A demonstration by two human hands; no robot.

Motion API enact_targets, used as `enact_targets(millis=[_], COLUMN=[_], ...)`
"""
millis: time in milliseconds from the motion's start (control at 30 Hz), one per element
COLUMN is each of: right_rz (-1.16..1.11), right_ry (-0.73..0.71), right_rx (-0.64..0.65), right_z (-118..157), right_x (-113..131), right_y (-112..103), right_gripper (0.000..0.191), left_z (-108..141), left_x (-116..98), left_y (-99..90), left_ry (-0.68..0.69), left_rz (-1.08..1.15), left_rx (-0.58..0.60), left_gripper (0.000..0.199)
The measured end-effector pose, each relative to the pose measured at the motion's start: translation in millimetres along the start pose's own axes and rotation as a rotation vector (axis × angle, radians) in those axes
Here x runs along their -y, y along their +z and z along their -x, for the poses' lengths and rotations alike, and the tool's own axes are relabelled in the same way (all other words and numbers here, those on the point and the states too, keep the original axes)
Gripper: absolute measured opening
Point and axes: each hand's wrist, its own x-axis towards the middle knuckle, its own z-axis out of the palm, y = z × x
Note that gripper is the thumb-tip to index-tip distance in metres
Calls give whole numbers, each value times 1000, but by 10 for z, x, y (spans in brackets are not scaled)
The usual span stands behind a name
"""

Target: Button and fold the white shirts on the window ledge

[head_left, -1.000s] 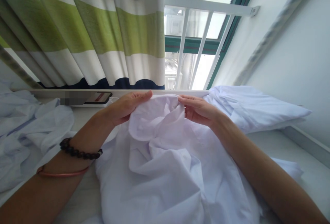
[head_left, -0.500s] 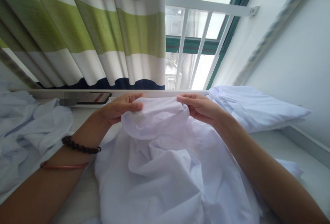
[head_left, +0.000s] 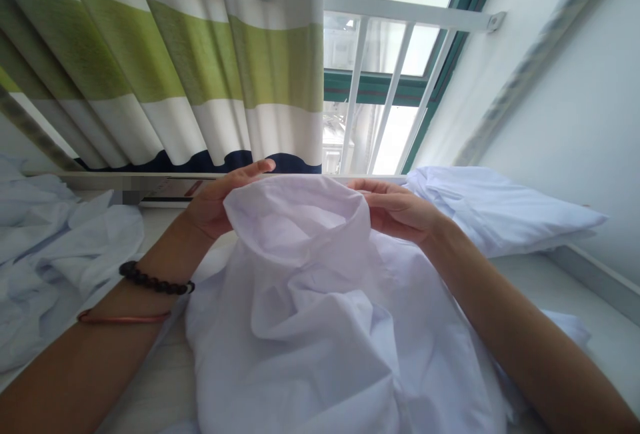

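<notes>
Soft, matte white cloth (head_left: 310,354) fills the lower centre of the frame, its broad folds breaking into creases; near the middle its top edge stands up as a rounded, open loop, smooth and slightly translucent. At the loop's left side, the left hand (head_left: 220,202) is loosely open, thumb stretched up clear of the fabric, other fingertips hidden behind it. The right hand (head_left: 403,211) is half curled against the loop's right side; its fingertips are hidden, so I cannot tell how firmly it grips. Glossy dark round beads (head_left: 155,281) and a thin coppery bangle (head_left: 125,319) circle the left forearm. Crumpled white fabric (head_left: 40,241) lies at far left; a plump, flattish white bundle (head_left: 515,211) at right. Pleated curtain cloth (head_left: 190,67), banded green and cream, hangs upper left.
</notes>
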Motion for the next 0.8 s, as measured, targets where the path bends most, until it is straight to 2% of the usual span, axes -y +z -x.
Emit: enact_targets(millis=[100,267,333,400,467,567,667,800], right_rz=[115,332,310,237,157,87,88,58], right_ry=[-5,5,56,109,125,106,124,131], right_rx=[-1,-54,-93,-63,28,79,34,0], right_z=[-2,49,61,60,50,37,33,22], right_x=[-4,17,19,18,19,23,23,6], right_y=[80,238,252,238,217,207,212,192], right_gripper=[30,37,44,49,39,27,21,19], left_z=[26,98,112,110,97,77,68,58], left_x=[4,-70,-117,-151,-166,-165,-152,-107], left_y=[5,-21,-21,4,47,102,113,93], left_ry=[-38,-126,-225,-309,-342,-388,-402,-357], left_rz=[208,214,198,156,104,-3,-72,19], left_rx=[82,216,280,340,408,536,530,475], left_gripper=[50,40,38,47,54,42,26,24])
